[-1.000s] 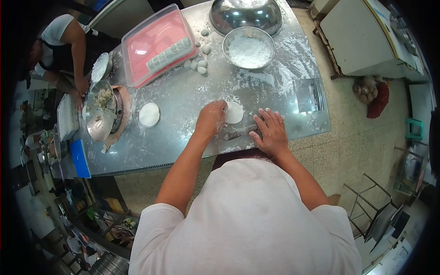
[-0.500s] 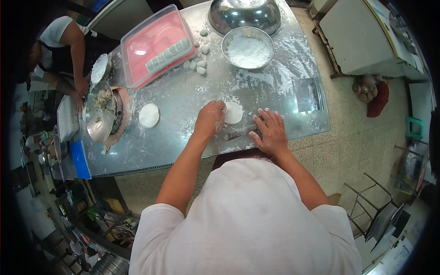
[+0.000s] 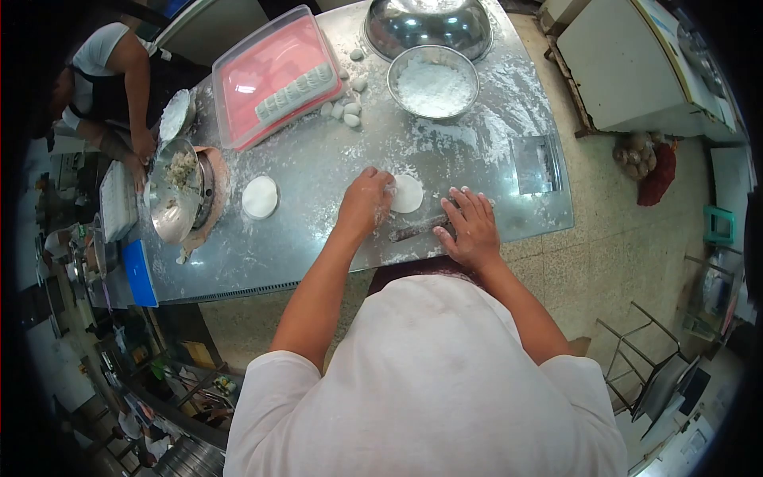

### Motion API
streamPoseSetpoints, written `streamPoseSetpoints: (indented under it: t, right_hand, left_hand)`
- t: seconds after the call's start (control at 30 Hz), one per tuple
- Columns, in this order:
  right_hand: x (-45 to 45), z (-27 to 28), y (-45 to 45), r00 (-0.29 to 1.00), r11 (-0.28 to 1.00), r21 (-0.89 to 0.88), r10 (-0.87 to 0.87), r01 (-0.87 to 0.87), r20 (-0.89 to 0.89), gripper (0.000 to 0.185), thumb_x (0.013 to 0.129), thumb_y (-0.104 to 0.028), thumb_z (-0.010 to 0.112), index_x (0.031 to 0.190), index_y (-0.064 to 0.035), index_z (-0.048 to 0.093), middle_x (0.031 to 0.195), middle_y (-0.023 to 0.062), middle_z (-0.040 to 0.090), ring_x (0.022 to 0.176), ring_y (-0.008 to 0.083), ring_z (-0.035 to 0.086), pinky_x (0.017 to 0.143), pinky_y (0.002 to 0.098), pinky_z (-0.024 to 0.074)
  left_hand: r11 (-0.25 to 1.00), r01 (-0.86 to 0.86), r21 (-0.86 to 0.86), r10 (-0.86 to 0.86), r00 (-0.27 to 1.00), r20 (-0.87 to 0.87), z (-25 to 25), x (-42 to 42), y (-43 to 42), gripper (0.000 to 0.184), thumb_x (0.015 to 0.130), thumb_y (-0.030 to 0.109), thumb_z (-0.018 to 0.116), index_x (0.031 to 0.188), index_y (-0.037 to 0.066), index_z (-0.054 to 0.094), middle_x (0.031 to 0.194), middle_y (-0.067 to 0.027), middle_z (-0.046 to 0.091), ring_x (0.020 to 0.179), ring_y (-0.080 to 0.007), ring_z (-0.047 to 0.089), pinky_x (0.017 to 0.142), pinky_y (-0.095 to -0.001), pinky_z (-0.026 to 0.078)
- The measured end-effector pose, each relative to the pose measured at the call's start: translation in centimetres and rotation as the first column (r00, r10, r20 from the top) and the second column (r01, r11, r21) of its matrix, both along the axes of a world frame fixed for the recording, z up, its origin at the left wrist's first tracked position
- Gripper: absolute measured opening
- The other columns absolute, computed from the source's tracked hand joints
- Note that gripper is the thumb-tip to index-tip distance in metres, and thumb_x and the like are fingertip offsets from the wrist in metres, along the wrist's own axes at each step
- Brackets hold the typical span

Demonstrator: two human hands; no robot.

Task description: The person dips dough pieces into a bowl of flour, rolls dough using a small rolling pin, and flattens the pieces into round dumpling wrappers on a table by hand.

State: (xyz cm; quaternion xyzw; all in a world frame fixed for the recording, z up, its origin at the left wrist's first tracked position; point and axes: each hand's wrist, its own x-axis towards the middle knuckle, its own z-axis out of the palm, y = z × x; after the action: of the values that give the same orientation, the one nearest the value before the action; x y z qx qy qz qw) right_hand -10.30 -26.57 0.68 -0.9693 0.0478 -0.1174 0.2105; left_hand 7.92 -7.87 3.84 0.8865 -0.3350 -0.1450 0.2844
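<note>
A thin round dough wrapper (image 3: 408,194) lies on the floured metal table in front of me. My left hand (image 3: 366,202) is closed at its left edge, with the fingers curled onto the dough. Just to the right, my right hand (image 3: 474,228) lies flat with its fingers stretched out over one end of a dark rolling pin (image 3: 416,230). The far end of the pin points toward my left hand, just below the wrapper. A second, finished-looking dough round (image 3: 260,197) rests further left, apart from both hands.
Beyond the hands stand a bowl of flour (image 3: 434,84), small dough lumps (image 3: 351,120) and a pink-lined tray (image 3: 238,87) with a row of dumplings. At left, a co-worker's arm (image 3: 137,95) reaches near a bowl of filling (image 3: 172,208). A metal scraper (image 3: 536,164) lies right.
The whole view has shifted very slightly. Both hands, the wrapper and the rolling pin keep nearly the same places relative to each other.
</note>
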Motion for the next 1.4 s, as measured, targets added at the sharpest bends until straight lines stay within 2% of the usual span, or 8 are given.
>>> streamPoseSetpoints:
  t: [0.33, 0.63, 0.8, 0.87, 1.0, 1.17, 1.3, 1.4]
  right_hand:
    - [-0.1, -0.1, -0.1, 1.000, 1.000, -0.029, 0.002, -0.002, -0.002, 0.052, 0.091, -0.042, 0.068, 0.130, -0.0081, 0.065, 0.145, 0.0136, 0.056, 0.139, 0.0328, 0.047, 0.120, 0.0500, 0.0293]
    - [-0.1, -0.2, -0.1, 1.000, 1.000, 0.012, 0.006, -0.006, -0.001, 0.052, 0.088, -0.036, 0.072, 0.131, -0.0080, 0.065, 0.144, 0.0148, 0.056, 0.139, 0.0348, 0.047, 0.119, 0.0518, 0.0292]
    - [0.0, -0.1, -0.1, 1.000, 1.000, -0.017, 0.001, -0.001, -0.006, 0.051, 0.089, -0.038, 0.072, 0.130, -0.0086, 0.065, 0.144, 0.0135, 0.056, 0.138, 0.0337, 0.048, 0.119, 0.0506, 0.0301]
    - [0.1, 0.1, 0.0, 1.000, 1.000, -0.020, 0.009, -0.009, -0.011, 0.051, 0.089, -0.037, 0.072, 0.131, -0.0088, 0.065, 0.144, 0.0134, 0.056, 0.138, 0.0338, 0.048, 0.119, 0.0509, 0.0298]
    - [0.2, 0.0, 0.0, 1.000, 0.999, -0.046, 0.011, -0.012, -0.023, 0.051, 0.088, -0.035, 0.072, 0.131, -0.0094, 0.065, 0.145, 0.0132, 0.055, 0.139, 0.0341, 0.047, 0.119, 0.0512, 0.0288]
    - [0.1, -0.2, 0.2, 0.999, 0.998, -0.060, 0.009, -0.011, -0.038, 0.051, 0.088, -0.035, 0.073, 0.131, -0.0099, 0.065, 0.145, 0.0129, 0.055, 0.139, 0.0342, 0.047, 0.120, 0.0516, 0.0279]
    - [0.2, -0.3, 0.1, 0.999, 0.998, -0.063, 0.008, -0.010, -0.032, 0.051, 0.087, -0.035, 0.073, 0.131, -0.0103, 0.064, 0.145, 0.0131, 0.054, 0.139, 0.0341, 0.046, 0.120, 0.0517, 0.0276]
    - [0.1, -0.4, -0.1, 0.999, 0.998, -0.062, 0.019, -0.021, -0.029, 0.051, 0.087, -0.034, 0.073, 0.131, -0.0101, 0.064, 0.145, 0.0133, 0.055, 0.139, 0.0342, 0.047, 0.120, 0.0516, 0.0276]
  left_hand:
    - [0.991, -0.135, -0.022, 0.130, 0.979, -0.158, 0.8, 0.1, 0.4, 0.017, 0.089, 0.010, 0.065, 0.103, 0.001, 0.068, 0.096, -0.0240, 0.069, 0.094, -0.0434, 0.067, 0.083, -0.0461, 0.053]
    - [0.950, -0.291, -0.112, 0.284, 0.956, -0.070, 2.8, -1.1, 9.1, 0.017, 0.087, 0.013, 0.070, 0.096, -0.002, 0.066, 0.087, -0.0198, 0.064, 0.077, -0.0337, 0.065, 0.074, -0.0395, 0.053]
    - [0.881, -0.468, 0.071, 0.473, 0.877, -0.090, 6.2, -3.9, 19.1, 0.018, 0.085, 0.013, 0.072, 0.091, -0.003, 0.065, 0.082, -0.0181, 0.061, 0.075, -0.0329, 0.059, 0.073, -0.0376, 0.050]
    - [0.819, -0.444, 0.364, 0.478, 0.878, -0.004, 6.7, -4.9, 22.9, 0.017, 0.085, 0.014, 0.071, 0.092, -0.002, 0.067, 0.085, -0.0187, 0.062, 0.082, -0.0370, 0.061, 0.077, -0.0419, 0.051]
    - [0.724, -0.308, 0.617, 0.414, 0.910, -0.032, 5.2, -7.8, 31.9, 0.017, 0.086, 0.015, 0.070, 0.093, 0.000, 0.068, 0.089, -0.0212, 0.063, 0.091, -0.0425, 0.062, 0.080, -0.0468, 0.050]
    - [0.798, -0.519, 0.306, 0.466, 0.853, 0.235, 6.8, -7.7, 28.7, 0.017, 0.089, 0.016, 0.068, 0.092, -0.001, 0.067, 0.089, -0.0233, 0.064, 0.094, -0.0443, 0.061, 0.080, -0.0490, 0.049]
    - [0.948, -0.312, 0.067, 0.307, 0.949, 0.078, 5.7, -3.7, 17.4, 0.017, 0.090, 0.017, 0.071, 0.092, 0.000, 0.067, 0.087, -0.0190, 0.062, 0.085, -0.0407, 0.061, 0.077, -0.0452, 0.050]
    - [0.983, -0.108, -0.149, 0.120, 0.990, 0.075, 2.4, -1.2, 8.1, 0.020, 0.089, 0.012, 0.071, 0.106, 0.002, 0.070, 0.103, -0.0191, 0.064, 0.097, -0.0391, 0.063, 0.086, -0.0451, 0.052]
